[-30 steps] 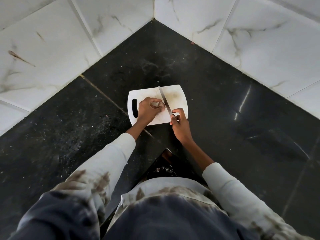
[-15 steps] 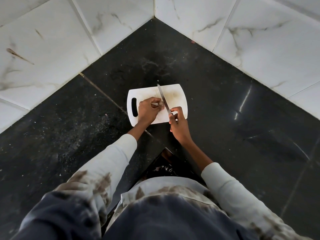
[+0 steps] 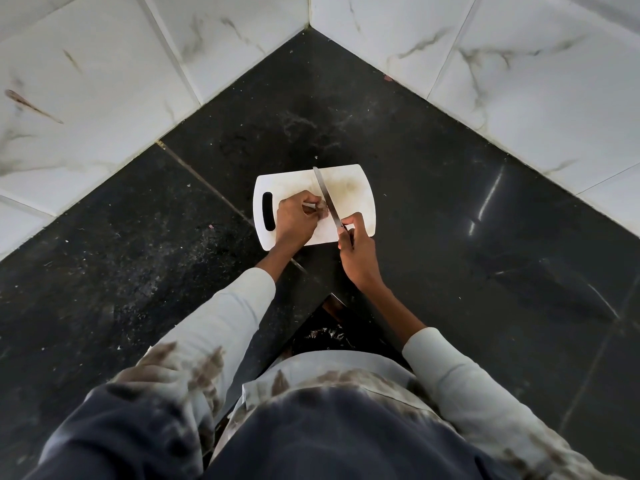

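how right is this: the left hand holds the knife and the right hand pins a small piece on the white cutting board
The hands are swapped. In the head view the right hand holds the knife and the left hand pins a small piece on the white cutting board.

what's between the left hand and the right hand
The knife blade, slanting over the board beside the piece the left hand pinches, in the head view.

Soft, even light leaves the wall tiles (image 3: 104,81) bright and the black surface (image 3: 450,258) dim. A glare streak (image 3: 489,197) gleams at right. The cutting board (image 3: 356,187) at centre is sharp; tile lines bow toward the edges, and the clothing (image 3: 329,441) below blurs.
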The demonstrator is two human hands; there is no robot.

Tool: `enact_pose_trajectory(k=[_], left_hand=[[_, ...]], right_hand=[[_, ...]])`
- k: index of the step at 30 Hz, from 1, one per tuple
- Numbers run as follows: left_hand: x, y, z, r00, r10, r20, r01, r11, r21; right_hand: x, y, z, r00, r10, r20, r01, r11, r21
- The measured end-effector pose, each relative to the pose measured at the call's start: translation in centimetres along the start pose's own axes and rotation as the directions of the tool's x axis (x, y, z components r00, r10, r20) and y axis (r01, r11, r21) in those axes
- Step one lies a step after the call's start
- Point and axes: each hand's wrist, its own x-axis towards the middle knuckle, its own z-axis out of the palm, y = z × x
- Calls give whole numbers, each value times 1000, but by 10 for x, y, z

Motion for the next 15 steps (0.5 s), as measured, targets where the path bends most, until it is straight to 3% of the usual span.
enact_pose_trajectory(k=[15], left_hand=[[1,3,3,1000,12,7,-12,998,66]], right_hand=[[-2,-16,1,998,-41,41,49,971,-235]])
